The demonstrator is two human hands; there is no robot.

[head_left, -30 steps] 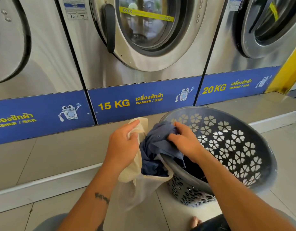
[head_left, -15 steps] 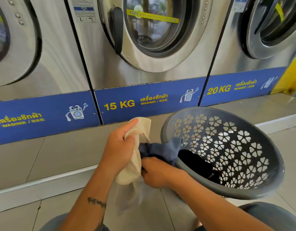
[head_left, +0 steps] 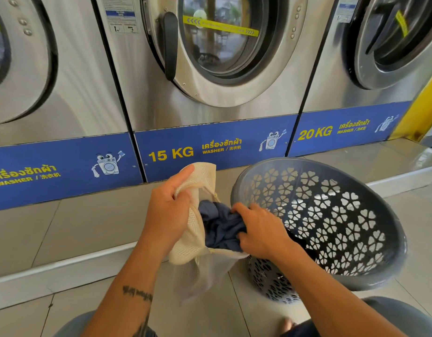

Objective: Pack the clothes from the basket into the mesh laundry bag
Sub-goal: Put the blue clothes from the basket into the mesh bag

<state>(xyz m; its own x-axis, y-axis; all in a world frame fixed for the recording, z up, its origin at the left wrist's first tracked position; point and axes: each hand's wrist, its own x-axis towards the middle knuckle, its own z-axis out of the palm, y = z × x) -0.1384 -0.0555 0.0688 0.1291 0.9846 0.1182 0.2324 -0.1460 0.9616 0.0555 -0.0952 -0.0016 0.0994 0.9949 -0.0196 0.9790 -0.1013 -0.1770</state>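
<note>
My left hand grips the rim of a cream mesh laundry bag and holds its mouth open. A dark blue garment fills the mouth of the bag. My right hand is closed on that garment at the bag's opening. Just right of the bag stands a grey plastic basket with flower-shaped holes, tilted toward me. A dark cloth lies along the basket's near wall, mostly hidden by my right forearm.
Three steel front-loading washers stand on a raised tiled step; the middle one is marked 15 KG. The step's white edge runs across in front of me. A yellow post stands at the right. My knees show at the bottom.
My right hand has carried the blue garment from the basket rim over into the bag's mouth, dipped low, and now sits higher at the opening. My left hand stays on the bag.
</note>
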